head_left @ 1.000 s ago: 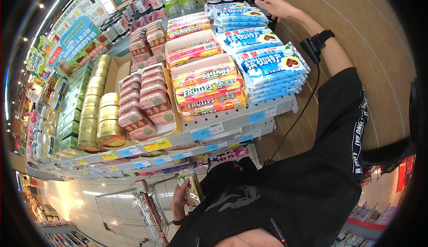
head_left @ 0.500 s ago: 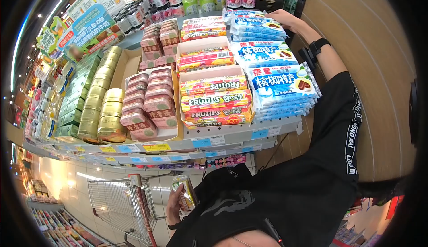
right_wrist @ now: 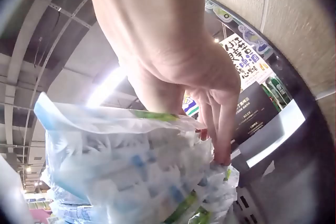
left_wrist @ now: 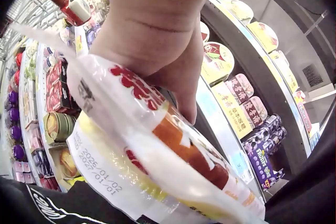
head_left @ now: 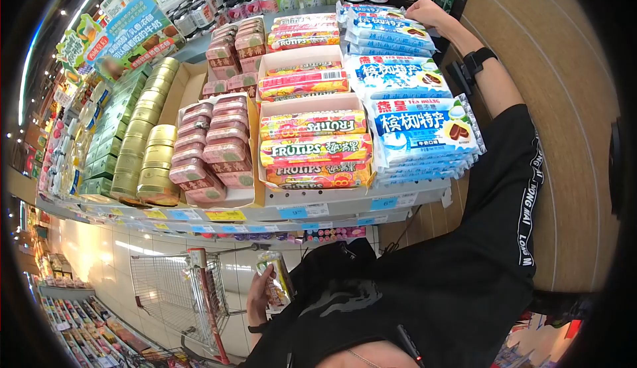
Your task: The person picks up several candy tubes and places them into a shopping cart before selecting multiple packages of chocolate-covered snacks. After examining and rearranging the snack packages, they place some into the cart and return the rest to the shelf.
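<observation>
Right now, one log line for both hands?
left hand: holds snack packet | right hand: grips blue bag

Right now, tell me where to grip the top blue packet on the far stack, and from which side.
Pinch the top blue packet at its far right edge, coming from the right, where the right hand curls over it. It lies flat; candy boxes crowd its left side.

The head camera looked down over the candy shelf (head_left: 332, 199). At its top right, the right wrist camera hugged the blue-and-white bags (right_wrist: 131, 176); below it, the left wrist camera hugged a snack packet (left_wrist: 157, 150). The head view shared those 2 spots.
</observation>
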The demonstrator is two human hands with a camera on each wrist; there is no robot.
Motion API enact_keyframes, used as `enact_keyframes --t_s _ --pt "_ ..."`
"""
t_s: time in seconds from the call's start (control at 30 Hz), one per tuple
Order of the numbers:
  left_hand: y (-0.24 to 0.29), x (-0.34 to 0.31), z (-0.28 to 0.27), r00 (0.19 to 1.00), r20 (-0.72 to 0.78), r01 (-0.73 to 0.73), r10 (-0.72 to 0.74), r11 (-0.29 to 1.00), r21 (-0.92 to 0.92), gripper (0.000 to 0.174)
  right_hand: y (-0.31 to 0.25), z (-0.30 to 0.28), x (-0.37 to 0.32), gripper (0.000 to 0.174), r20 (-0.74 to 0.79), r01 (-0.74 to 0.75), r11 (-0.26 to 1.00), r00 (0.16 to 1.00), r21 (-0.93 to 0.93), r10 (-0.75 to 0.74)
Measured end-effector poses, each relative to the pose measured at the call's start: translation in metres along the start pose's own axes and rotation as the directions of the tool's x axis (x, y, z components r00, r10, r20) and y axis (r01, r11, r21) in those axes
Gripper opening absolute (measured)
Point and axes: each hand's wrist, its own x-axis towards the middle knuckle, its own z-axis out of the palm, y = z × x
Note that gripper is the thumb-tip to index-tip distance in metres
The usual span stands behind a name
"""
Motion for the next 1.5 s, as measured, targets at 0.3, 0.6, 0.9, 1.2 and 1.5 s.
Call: enact_keyframes --t_s 0.3,0.6,0.9,1.2,1.5 --pt "0.000 -0.004 0.006 0.998 -0.056 0.016 -0.015 1.000 0.022 0.023 0.008 0.003 0.011 0.029 -0.016 0.080 0.989 0.996 -0.127 -0.082" --pt "0.001 -0.008 -0.005 1.000 0.022 0.019 -0.020 0.998 0.065 0.026 0.007 -0.005 0.000 0.041 -0.070 0.036 0.999 0.997 -0.011 -0.036" --pt "0.024 -0.010 -0.019 0.974 0.212 -0.088 0.084 0.996 0.011 0.023 0.014 -0.059 -0.048 0.045 -0.023 0.155 0.954 0.988 0.258 -0.155" --pt "0.037 0.025 -0.031 0.843 0.523 0.051 0.127 0.949 -0.313 0.034 -0.100 -0.082 -0.235 0.021 -0.489 0.379 0.828 0.859 0.412 -0.150" --pt "0.066 -0.003 -0.026 0.775 0.626 0.078 0.086 0.970 -0.230 0.024 -0.156 0.028 -0.421 0.012 -0.941 0.659 0.724 0.335 0.205 -0.038"
